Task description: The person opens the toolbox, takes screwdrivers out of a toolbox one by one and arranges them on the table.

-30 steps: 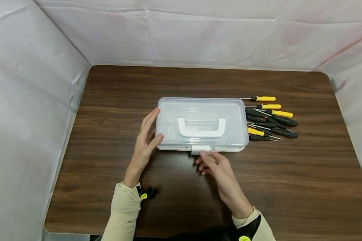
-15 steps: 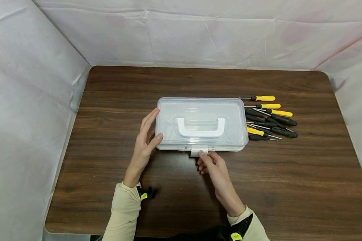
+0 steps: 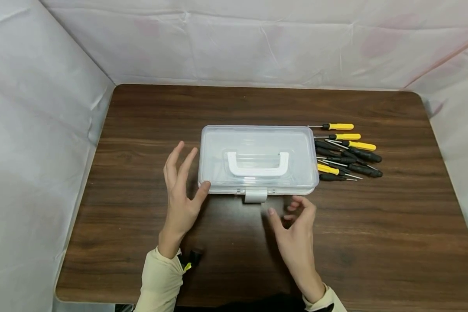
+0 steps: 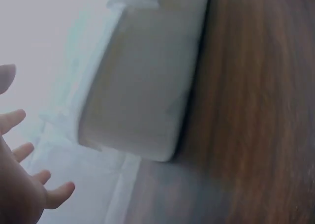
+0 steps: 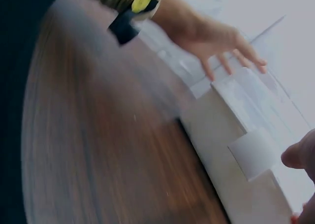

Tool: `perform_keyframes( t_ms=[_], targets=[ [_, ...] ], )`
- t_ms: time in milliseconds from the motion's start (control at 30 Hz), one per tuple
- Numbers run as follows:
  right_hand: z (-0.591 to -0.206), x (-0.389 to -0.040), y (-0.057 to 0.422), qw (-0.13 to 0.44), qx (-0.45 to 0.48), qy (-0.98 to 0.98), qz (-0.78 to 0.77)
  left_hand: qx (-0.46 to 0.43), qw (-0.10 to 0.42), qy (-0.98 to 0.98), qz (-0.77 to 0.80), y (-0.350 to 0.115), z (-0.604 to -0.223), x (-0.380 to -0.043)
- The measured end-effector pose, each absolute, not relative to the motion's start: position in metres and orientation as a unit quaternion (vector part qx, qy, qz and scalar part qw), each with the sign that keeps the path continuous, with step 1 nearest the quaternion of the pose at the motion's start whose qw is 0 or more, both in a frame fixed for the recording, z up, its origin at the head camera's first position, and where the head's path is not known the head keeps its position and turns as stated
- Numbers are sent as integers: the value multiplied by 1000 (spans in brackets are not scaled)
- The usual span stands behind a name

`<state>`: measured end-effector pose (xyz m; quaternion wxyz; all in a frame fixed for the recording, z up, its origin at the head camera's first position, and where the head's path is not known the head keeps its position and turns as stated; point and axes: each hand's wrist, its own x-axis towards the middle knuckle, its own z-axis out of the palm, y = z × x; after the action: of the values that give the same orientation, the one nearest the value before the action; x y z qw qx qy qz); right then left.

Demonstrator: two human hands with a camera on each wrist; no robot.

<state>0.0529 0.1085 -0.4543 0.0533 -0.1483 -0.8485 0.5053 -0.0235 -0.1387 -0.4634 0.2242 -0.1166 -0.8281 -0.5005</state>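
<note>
A clear-lidded plastic box (image 3: 257,145) with a white carry handle (image 3: 257,170) sits mid-table, its lid down. At the middle of its front edge, a white latch (image 3: 255,196) juts outward; the right wrist view has this latch (image 5: 253,154) too. My left hand (image 3: 179,199) is beside the box's left end, fingers spread and raised, thumb right at the front left corner. In front of the box, right of the latch, my right hand (image 3: 298,236) holds nothing, thumb and fingers apart. The left wrist view is blurred but shows the box's front wall (image 4: 142,81).
Several screwdrivers (image 3: 349,160) with black or yellow handles lie in a loose pile against the box's right side. The brown wooden table (image 3: 140,173) has white sheeting (image 3: 234,43) behind it and on both sides.
My right hand has let go of the latch and moved right. The latch juts out further than at first. My left hand's fingers have lifted off the box's left side and spread.
</note>
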Motion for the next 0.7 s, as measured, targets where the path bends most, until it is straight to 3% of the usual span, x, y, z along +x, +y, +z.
perform_keyframes(
  t_ms=[167, 300, 500, 700],
  targets=[
    [-461, 51, 115, 222, -48, -887, 403, -145, 276, -854, -417, -126, -455, -14],
    [-467, 42, 121, 290, 40, -900, 324, -167, 274, -876, -360, -112, -458, -8],
    [-470, 33, 122, 273, 103, -922, 255, -197, 262, -900, -288, -92, -468, -2],
    [-471, 27, 118, 262, 115, -925, 249, -175, 266, -900, -299, -81, -474, -1]
  ],
)
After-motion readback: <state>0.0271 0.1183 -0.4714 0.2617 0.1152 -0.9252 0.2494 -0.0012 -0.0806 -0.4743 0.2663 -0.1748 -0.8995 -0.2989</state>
